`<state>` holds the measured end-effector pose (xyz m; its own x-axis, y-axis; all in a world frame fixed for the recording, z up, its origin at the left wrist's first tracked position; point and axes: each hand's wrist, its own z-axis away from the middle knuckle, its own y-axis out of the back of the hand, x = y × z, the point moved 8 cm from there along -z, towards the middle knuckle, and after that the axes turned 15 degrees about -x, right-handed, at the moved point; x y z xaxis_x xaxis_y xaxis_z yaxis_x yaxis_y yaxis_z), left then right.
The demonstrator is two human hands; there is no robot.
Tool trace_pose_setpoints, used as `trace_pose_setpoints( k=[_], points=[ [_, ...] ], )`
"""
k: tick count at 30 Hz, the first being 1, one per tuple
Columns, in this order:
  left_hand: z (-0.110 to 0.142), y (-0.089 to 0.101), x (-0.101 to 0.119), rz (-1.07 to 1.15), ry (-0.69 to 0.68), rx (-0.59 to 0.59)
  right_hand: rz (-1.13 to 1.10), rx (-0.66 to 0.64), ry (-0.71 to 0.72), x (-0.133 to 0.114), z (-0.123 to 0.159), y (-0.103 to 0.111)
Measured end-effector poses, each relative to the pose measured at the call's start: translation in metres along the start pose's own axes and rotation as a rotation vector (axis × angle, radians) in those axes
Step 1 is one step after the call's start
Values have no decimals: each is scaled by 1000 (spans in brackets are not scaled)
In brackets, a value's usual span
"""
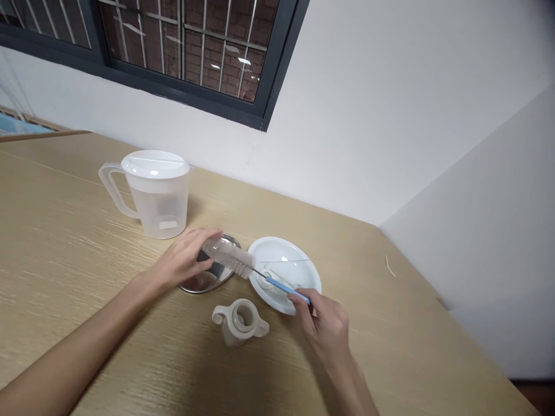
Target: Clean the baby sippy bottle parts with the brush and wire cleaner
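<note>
Your forearms lie nearest the camera: the right hand grips the blue-handled bottle brush, and the left hand clasps what looks like a small clear bottle between thumb and fingertips, against the bristles, insertion depth unclear. Excessive thrust or twist may wrench the bottle from your left fingertips onto the round metal tray beneath them. Lowering your right fingers may tip the white oval bowl just beside them, and a careless sweep may topple the two-handled cup between your hands.
</note>
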<state>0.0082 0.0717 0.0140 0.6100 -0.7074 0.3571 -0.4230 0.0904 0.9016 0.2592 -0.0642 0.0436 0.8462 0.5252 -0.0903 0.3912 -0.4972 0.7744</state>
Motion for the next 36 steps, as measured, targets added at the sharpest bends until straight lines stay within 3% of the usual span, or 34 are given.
trace_pose_setpoints(
  k=[7,11,22,27,33,36],
  points=[
    [-1,-1,-7,-24,78,-8,-96,47,-62,2,1,-2],
    [-1,1,-11,16,124,-12,-109,63,-11,-2,0,-1],
    [0,-6,-11,111,30,-53,-104,2,-64,4,0,1],
    [-1,-5,-6,104,44,-49,-144,52,-106,5,-2,2],
    [-1,-1,-6,134,122,-65,-100,87,41,-6,-2,2],
    [-1,0,-9,168,116,-69,-60,83,47,-4,2,4]
  ],
)
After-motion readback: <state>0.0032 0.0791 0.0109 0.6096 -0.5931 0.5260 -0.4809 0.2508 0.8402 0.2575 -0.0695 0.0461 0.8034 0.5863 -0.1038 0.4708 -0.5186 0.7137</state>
